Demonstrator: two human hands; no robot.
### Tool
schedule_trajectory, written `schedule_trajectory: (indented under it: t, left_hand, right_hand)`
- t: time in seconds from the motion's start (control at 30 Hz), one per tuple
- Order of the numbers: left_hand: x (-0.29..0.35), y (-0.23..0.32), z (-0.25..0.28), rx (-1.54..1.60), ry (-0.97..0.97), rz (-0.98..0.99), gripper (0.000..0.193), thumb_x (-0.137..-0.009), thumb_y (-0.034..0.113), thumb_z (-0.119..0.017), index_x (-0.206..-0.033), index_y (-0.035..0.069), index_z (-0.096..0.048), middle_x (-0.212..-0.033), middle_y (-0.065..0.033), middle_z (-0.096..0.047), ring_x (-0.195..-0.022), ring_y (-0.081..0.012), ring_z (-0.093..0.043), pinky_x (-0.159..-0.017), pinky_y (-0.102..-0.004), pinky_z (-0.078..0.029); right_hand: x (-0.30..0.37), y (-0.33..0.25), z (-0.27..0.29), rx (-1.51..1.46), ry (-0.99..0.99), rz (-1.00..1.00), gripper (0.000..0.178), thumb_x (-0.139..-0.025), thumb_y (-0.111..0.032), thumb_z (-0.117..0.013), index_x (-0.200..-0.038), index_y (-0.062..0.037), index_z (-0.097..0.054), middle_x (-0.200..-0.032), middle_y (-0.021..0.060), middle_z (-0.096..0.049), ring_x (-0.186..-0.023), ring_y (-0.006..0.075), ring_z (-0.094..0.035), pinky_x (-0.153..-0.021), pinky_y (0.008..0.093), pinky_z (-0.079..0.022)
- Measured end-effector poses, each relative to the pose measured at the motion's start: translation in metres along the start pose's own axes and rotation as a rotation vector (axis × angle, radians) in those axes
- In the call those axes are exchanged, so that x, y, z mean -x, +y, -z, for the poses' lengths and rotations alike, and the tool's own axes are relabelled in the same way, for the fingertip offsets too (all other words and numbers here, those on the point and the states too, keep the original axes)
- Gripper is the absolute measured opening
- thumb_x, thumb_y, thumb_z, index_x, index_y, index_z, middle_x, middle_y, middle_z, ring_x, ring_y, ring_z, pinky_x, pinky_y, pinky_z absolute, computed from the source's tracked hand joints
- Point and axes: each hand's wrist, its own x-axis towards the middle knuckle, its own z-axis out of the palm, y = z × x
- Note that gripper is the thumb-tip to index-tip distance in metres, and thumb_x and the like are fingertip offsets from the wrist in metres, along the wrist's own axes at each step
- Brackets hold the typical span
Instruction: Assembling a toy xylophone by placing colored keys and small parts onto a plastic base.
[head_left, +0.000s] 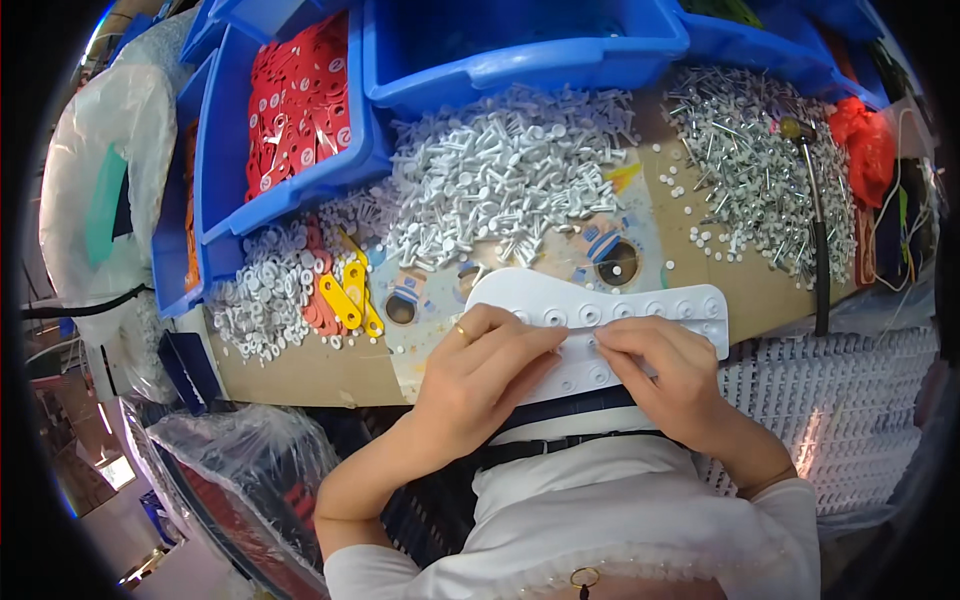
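Left hand: your left hand lies on the near left part of the white plate, fingers pressed together and curled, tips flat on the plate's lower strip; a ring shows on one finger
Right hand: your right hand sits just beside the left, fingers bunched, tips pinching at a small spot on the plate near its middle; what is between them is too small to tell
Plate: white, long, rounded at its left end, with a row of round sockets along it; it rests at the near edge of the cardboard top, right in front of you
Far edge of plate: close to the white pin heap, only a narrow strip of printed board between
Left of plate: yellow tags and red tags lie beside a heap of white discs; some bare cardboard is open near your left wrist
Right of plate: bare cardboard up to the metal nail heap and the hammer, whose handle runs toward the board's near edge
Back edge: blue bins overhang the heaps; one bin holds red tags
Near edge: the board ends just under your hands, over a white ribbed mat
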Motion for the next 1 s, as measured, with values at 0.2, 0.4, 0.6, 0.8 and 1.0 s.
schedule_trajectory:
  t: [0.2, 0.4, 0.6, 0.8, 1.0]
  left_hand:
    - [0.007, -0.010, -0.010, -0.059, 0.079, -0.082, 0.033, -0.069, 0.001, -0.080, -0.101, 0.006, -0.069, -0.083, -0.0038, -0.067, -0.075, -0.0221, -0.058, -0.065, -0.0323, -0.047]
    - [0.002, 0.004, -0.002, -0.163, -0.057, -0.220, 0.028, -0.077, 0.008, -0.072, -0.103, 0.002, -0.066, -0.107, -0.0101, -0.065, -0.091, -0.0259, -0.060, -0.075, -0.0360, -0.050]
    - [-0.069, -0.002, -0.011, -0.093, -0.071, -0.251, 0.018, -0.078, -0.001, -0.070, -0.095, 0.002, -0.065, -0.095, -0.0106, -0.064, -0.083, -0.0300, -0.061, -0.071, -0.0391, -0.050]
    - [-0.139, -0.020, -0.045, -0.134, -0.075, -0.223, 0.012, -0.080, 0.000, -0.067, -0.093, 0.002, -0.067, -0.091, -0.0132, -0.063, -0.086, -0.0334, -0.061, -0.073, -0.0399, -0.050]
    - [-0.197, -0.041, -0.082, -0.305, -0.086, -0.329, 0.016, -0.076, 0.000, -0.066, -0.092, 0.004, -0.068, -0.093, -0.0114, -0.060, -0.087, -0.0323, -0.060, -0.077, -0.0392, -0.049]
  right_hand:
    - [0.003, 0.000, -0.005, 0.170, 0.023, 0.098, 0.020, -0.074, 0.007, -0.072, -0.091, 0.0004, -0.066, -0.087, 0.0125, -0.069, -0.075, 0.0279, -0.068, -0.063, 0.0339, -0.054]
    - [-0.003, 0.001, 0.017, 0.215, 0.003, 0.129, 0.019, -0.074, 0.001, -0.073, -0.092, 0.0001, -0.068, -0.090, 0.0109, -0.063, -0.083, 0.0267, -0.062, -0.070, 0.0370, -0.051]
    - [-0.064, 0.069, 0.070, 0.658, 0.301, -0.032, 0.014, -0.078, -0.005, -0.072, -0.090, 0.0011, -0.067, -0.086, 0.0111, -0.060, -0.085, 0.0290, -0.056, -0.076, 0.0378, -0.046]
    - [-0.068, 0.094, 0.067, 0.598, 0.321, -0.020, 0.016, -0.076, -0.006, -0.074, -0.090, -0.0008, -0.069, -0.083, 0.0095, -0.059, -0.083, 0.0266, -0.055, -0.074, 0.0361, -0.045]
    - [-0.066, 0.094, 0.072, 0.488, 0.342, -0.038, 0.018, -0.076, -0.003, -0.073, -0.094, -0.0016, -0.071, -0.083, 0.0080, -0.060, -0.082, 0.0243, -0.057, -0.073, 0.0340, -0.046]
